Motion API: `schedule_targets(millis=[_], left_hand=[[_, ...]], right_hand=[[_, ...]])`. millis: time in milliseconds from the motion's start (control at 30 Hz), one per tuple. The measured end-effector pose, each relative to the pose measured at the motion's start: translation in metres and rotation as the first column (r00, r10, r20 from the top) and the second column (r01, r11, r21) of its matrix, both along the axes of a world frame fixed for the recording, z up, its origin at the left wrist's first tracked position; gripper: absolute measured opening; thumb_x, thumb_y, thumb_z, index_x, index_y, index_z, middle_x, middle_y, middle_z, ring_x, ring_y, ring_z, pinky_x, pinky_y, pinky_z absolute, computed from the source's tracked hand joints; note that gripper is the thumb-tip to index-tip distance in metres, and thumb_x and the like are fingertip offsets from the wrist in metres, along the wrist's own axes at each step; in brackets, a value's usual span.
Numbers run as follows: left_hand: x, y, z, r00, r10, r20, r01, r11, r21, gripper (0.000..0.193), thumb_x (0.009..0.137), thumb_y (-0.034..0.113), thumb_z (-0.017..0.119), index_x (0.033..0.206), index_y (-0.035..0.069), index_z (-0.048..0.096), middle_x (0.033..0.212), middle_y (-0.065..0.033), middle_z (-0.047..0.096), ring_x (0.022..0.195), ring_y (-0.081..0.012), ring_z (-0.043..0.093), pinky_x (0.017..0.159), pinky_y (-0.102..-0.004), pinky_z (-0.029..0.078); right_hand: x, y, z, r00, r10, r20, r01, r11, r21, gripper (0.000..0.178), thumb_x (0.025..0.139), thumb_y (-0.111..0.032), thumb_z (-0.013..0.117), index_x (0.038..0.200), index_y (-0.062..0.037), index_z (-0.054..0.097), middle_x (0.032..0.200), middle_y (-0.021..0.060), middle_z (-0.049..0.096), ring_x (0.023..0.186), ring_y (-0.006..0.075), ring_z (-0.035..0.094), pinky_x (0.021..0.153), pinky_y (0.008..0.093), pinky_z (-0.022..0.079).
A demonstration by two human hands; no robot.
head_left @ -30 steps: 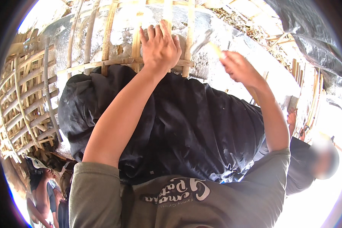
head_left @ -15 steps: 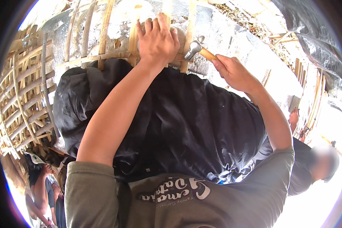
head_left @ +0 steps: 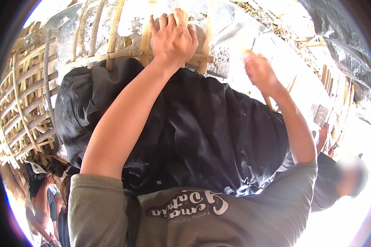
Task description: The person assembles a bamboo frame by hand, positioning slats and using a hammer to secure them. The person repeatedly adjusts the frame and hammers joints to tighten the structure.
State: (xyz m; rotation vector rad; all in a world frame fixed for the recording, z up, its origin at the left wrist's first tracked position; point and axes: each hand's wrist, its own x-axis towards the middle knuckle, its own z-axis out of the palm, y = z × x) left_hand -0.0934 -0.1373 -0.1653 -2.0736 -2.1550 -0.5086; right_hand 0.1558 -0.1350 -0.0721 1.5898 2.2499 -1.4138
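My left hand (head_left: 174,40) rests palm down over the upright bamboo slats (head_left: 146,40), its fingers stretched out and apart. A thin bamboo crosspiece (head_left: 130,54) runs across the slats below that hand, partly hidden by my wrist. To the right, my right hand (head_left: 260,73) is closed round the wooden handle of a hammer (head_left: 269,102). Motion smears the hammer's metal head, which is up and left of my fist, apart from the slats. My right fingertips are blurred too.
Dark cloth (head_left: 193,127) covers my lap, close below the slats. A woven bamboo lattice (head_left: 29,90) stands at the left. Dark plastic sheeting (head_left: 342,49) hangs at the upper right. Another person (head_left: 329,181) is at the right, and bare limbs (head_left: 41,206) show at the lower left.
My right hand has risen slightly and moved right with the hammer, whose head has lifted up and away from the slats. My left hand stays on the slats, shifted a little upward.
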Motion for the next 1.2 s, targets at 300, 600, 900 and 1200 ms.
schedule_targets(millis=[300,600,900,1200], left_hand=[[0.001,0.000,-0.001,0.999,0.032,0.016,-0.031,0.999,-0.017,0.063,0.099,0.034,0.049,0.140,-0.013,0.044,0.126,-0.0235,0.062,0.129,-0.0370,0.051,0.117,-0.0602,0.026],[0.002,0.000,0.001,0.999,0.033,0.001,-0.033,0.999,-0.010,0.061,0.098,0.033,0.050,0.139,-0.012,0.046,0.125,-0.0218,0.063,0.127,-0.0366,0.053,0.116,-0.0599,0.028],[0.000,-0.002,0.001,1.000,0.030,0.009,-0.030,0.999,-0.016,0.063,0.098,0.035,0.048,0.140,-0.013,0.046,0.125,-0.0221,0.063,0.127,-0.0361,0.053,0.117,-0.0595,0.027],[0.001,-0.004,0.002,0.999,0.043,-0.013,-0.044,0.998,-0.051,0.063,0.099,0.037,0.046,0.141,-0.011,0.046,0.127,-0.0223,0.062,0.128,-0.0362,0.052,0.117,-0.0603,0.026]], right_hand=[[0.007,-0.010,-0.006,0.987,0.128,0.099,-0.142,0.978,0.154,0.025,0.107,-0.020,0.046,0.111,0.0022,0.056,0.073,0.0178,0.065,0.060,0.0331,0.062,0.060,0.0445,0.050],[0.002,-0.020,0.000,0.943,0.258,0.212,-0.318,0.886,0.337,0.024,0.104,-0.019,0.052,0.119,-0.0013,0.057,0.074,0.0207,0.065,0.068,0.0419,0.067,0.061,0.0477,0.050],[-0.005,-0.026,0.004,0.964,0.219,0.148,-0.261,0.882,0.393,0.013,0.101,-0.014,0.055,0.105,-0.0019,0.054,0.077,0.0220,0.065,0.071,0.0426,0.066,0.060,0.0488,0.051],[0.006,-0.027,0.003,0.950,0.277,0.147,-0.313,0.829,0.464,0.022,0.098,-0.015,0.063,0.108,0.0029,0.058,0.078,0.0197,0.067,0.066,0.0380,0.068,0.056,0.0423,0.052]])
